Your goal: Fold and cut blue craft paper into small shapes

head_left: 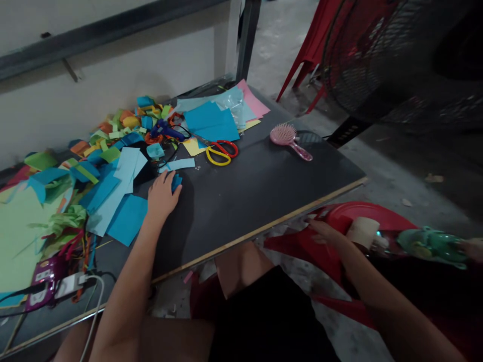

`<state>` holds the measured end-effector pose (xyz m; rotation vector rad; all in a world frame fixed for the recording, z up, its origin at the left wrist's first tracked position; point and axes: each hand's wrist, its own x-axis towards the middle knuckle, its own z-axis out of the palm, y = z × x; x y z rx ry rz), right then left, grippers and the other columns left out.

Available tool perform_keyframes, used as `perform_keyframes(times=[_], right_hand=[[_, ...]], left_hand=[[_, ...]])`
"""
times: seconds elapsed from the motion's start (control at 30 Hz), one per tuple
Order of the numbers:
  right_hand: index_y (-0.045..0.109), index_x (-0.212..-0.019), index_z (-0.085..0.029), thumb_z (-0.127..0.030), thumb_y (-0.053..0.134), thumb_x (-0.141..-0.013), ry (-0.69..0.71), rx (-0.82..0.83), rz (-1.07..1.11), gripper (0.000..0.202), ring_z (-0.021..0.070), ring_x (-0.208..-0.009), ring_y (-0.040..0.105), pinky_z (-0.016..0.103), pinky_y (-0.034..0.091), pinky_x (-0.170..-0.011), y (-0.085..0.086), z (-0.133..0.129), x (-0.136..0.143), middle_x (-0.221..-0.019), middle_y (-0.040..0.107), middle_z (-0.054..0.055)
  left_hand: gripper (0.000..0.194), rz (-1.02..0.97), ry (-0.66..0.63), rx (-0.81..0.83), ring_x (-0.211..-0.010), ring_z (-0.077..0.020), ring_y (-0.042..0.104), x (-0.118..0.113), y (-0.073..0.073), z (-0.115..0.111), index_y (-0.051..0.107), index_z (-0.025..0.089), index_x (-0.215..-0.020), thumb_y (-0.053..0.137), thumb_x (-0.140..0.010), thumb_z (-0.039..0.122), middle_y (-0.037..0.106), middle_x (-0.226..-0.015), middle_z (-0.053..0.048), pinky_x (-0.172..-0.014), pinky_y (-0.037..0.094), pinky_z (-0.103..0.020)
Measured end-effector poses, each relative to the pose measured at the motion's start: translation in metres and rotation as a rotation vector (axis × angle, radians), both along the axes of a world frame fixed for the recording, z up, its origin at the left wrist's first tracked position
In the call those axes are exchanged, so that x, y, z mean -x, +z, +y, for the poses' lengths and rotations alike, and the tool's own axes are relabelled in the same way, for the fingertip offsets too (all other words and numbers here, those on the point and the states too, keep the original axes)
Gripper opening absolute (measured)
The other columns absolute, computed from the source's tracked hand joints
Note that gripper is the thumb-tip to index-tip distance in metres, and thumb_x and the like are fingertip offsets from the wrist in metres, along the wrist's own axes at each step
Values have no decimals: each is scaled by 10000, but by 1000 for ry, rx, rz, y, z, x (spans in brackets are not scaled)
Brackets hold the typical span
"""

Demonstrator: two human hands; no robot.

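Note:
My left hand (163, 195) rests on the dark table (241, 201), its fingers curled over a small blue paper piece (176, 182). Light blue strips (130, 168) and a blue sheet (128, 218) lie beside that wrist. Scissors (222, 152) with red and yellow handles lie beyond the hand, near a blue glue gun (166, 129). Off the table's front edge, my right hand (323, 232) hangs over a red plastic stool (354, 213), its fingers spread and holding nothing. A cardboard roll (363, 234) stands close to it.
Colored paper pieces (113, 133) are heaped along the wall. A pink hairbrush (289, 141) lies at the right. A purple power strip (47, 281) with cables sits at lower left. A large fan (385, 60) stands beyond the table, near a red chair (309, 50).

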<state>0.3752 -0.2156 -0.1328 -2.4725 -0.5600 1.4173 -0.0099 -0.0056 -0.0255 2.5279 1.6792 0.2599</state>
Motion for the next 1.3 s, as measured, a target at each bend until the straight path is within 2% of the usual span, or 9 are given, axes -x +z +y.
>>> perform_keyframes(times=[0.17,0.27,0.33,0.43,0.57,0.8,0.97,1.1,1.3], right_hand=[[747,-858,-113,-542,690,-752,536,347,676,446,202,-684,694,240,480,-547,44,-2,36,-1050,714,172],[726,-983,-147,-632,719,-667,1151,322,1132,578,146,-700,682,182,462,-516,96,17,84,-1030,718,103],[702,-1037,-149,-552,736,-700,1310,114,1173,526,140,-732,674,172,479,-552,128,45,113,-933,722,77],[656,-1013,-141,-489,651,-807,1040,-385,1046,405,145,-698,666,177,479,-491,149,107,150,-862,700,73],[555,-1106,-178,-431,679,-775,372,-906,444,435,141,-650,615,189,443,-382,118,195,199,-951,659,73],[657,-991,-177,-291,645,-753,487,-1209,352,265,196,-846,638,353,540,-796,58,246,222,-877,680,30],[643,-1007,-186,-338,641,-760,286,-1122,592,290,189,-730,668,319,590,-598,63,236,220,-819,682,27],[643,-1014,-189,-322,679,-745,331,-1086,614,302,179,-626,676,294,594,-506,67,232,225,-732,661,8],[597,-1028,-166,-330,700,-757,269,-1053,688,334,164,-567,680,252,577,-462,68,232,224,-717,667,16]], left_hand=[[409,-41,30,-52,-1159,-369,525,-4,-2,15,560,131,-1160,614,-841,381,591,-1165,-191,-987,419,-499],[404,-187,121,-16,-1035,-357,568,-9,-2,27,567,159,-1035,700,-766,429,568,-1043,-154,-878,462,-484],[348,-370,147,-39,-1001,-315,573,-13,-6,33,555,177,-1006,683,-780,409,547,-1029,-125,-850,466,-446],[314,-689,116,-103,-1008,-248,554,-16,-20,37,537,207,-1025,671,-784,358,543,-1004,-72,-898,443,-404],[484,-920,17,-79,-989,-210,541,-17,-35,33,506,216,-1081,750,-672,302,518,-1020,-47,-921,437,-388],[731,-760,-193,-84,-1232,-307,450,-17,-30,22,456,206,-1249,732,-573,179,447,-1214,-111,-1053,375,-488],[701,-921,-94,68,-1326,-310,419,-12,-34,22,367,228,-1414,625,-775,354,372,-1446,-152,-1054,403,-472],[436,-1085,52,128,-1291,-267,492,-7,-37,23,565,213,-1275,508,-878,383,598,-1305,-95,-1121,341,-447],[505,-1446,147,372,-1041,-268,647,-7,-39,26,657,176,-1170,539,-835,534,686,-1166,-102,-896,533,-421]])
